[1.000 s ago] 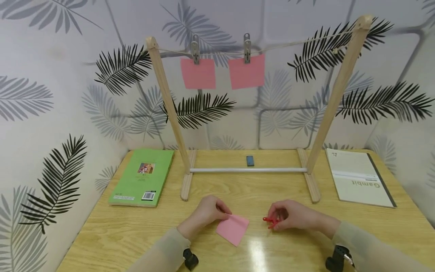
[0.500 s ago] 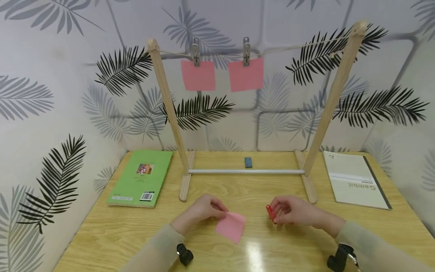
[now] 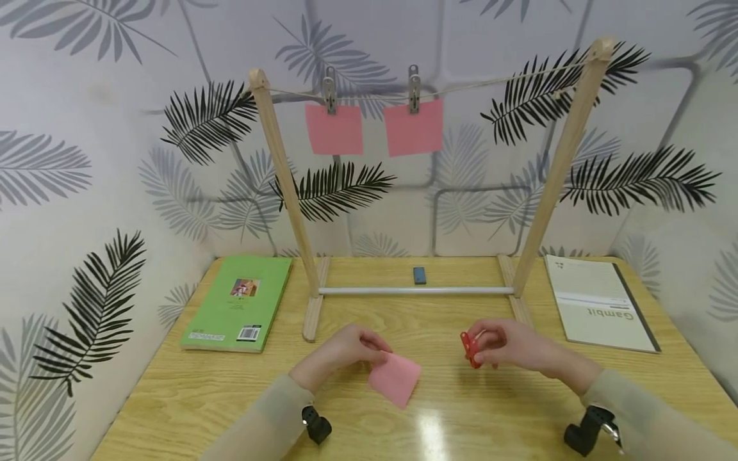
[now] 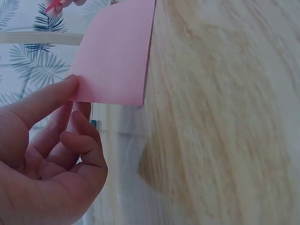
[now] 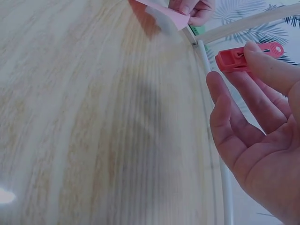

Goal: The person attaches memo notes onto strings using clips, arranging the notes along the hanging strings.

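A square pink paper note [image 3: 395,379] is pinched at its upper left corner between the thumb and fingers of my left hand [image 3: 348,353]. In the left wrist view the note [image 4: 117,54] slants close over the wooden table, its lower edge toward the tabletop. My right hand [image 3: 510,346] holds a red plastic clothespin [image 3: 470,349] above the table. The right wrist view shows the thumb on one side of the clothespin [image 5: 246,56] and fingers behind it. Two more pink notes [image 3: 334,131] hang from a string, each under a metal clip [image 3: 329,91].
A wooden frame with two posts [image 3: 567,160] and a white crossbar [image 3: 415,291] stands at the back, the string tied between its tops. Behind the bar lies a small blue block [image 3: 419,275]. A green book [image 3: 239,304] lies left, a pale notepad [image 3: 599,304] right.
My right hand has lifted and shifted slightly right, turning the red clothespin more upright. The left hand keeps its pinch on the pink note, which has tilted a little.
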The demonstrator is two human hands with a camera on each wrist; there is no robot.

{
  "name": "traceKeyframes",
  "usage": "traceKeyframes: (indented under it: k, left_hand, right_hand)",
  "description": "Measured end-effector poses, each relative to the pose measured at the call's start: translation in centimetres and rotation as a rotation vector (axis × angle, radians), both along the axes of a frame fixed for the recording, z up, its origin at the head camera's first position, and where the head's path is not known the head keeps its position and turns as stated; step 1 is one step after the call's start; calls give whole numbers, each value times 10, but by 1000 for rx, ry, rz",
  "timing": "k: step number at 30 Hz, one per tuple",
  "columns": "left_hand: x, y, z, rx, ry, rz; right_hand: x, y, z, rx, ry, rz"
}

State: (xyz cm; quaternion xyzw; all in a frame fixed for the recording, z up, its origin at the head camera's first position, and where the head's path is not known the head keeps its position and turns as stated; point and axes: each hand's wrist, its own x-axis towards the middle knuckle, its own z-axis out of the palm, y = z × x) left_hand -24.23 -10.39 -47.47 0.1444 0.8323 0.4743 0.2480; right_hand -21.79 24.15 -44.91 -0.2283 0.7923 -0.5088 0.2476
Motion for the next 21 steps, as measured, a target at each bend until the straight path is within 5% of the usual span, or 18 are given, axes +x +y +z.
traceKeyframes:
  k: [10,21]
  left_hand:
    - [-5,5,11,18,-8,-10]
    - [-5,11,15,35,-11,29]
  right_hand:
    - [-5,9,14,-31,57,-2]
    - [-6,13,14,-181,-12,-34]
